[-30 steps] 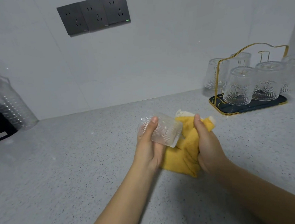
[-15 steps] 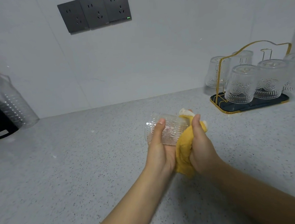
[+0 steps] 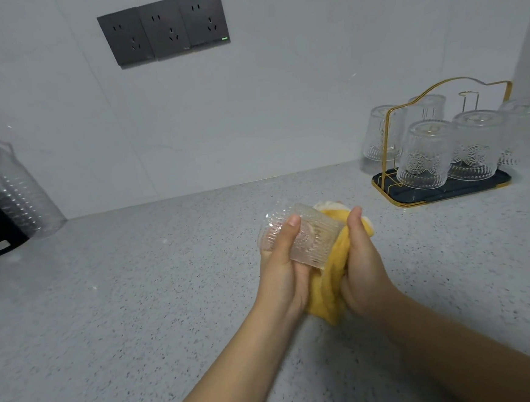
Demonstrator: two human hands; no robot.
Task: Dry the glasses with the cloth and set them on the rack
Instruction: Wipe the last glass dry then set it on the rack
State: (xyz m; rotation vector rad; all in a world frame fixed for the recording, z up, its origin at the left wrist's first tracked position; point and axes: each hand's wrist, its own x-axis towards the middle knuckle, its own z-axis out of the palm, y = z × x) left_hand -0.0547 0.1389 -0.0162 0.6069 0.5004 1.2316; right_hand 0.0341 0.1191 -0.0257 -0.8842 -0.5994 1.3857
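Left hand (image 3: pixel 283 272) gripped a ribbed glass (image 3: pixel 303 237) on its side above the counter (image 3: pixel 123 307), thumb across the wall. Right hand (image 3: pixel 362 266) held a bunched yellow cloth (image 3: pixel 331 294) pressed against the glass's near end; whether any cloth reached inside could not be told. Both hands were closed on their loads, close together, glass and cloth touching.

Rack (image 3: pixel 440 190) stood well apart at the right against the wall. Two glasses sat upside down on its front row (image 3: pixel 426 156), at least one more behind, and one peg (image 3: pixel 468 102) showed bare. Further glasses stood beside the rack at either end; whether they touched it was unclear.

Judgement: task well advanced. The glass in hand looked mid-drying; it was not yet racked, and the bare peg seemed its likely place.
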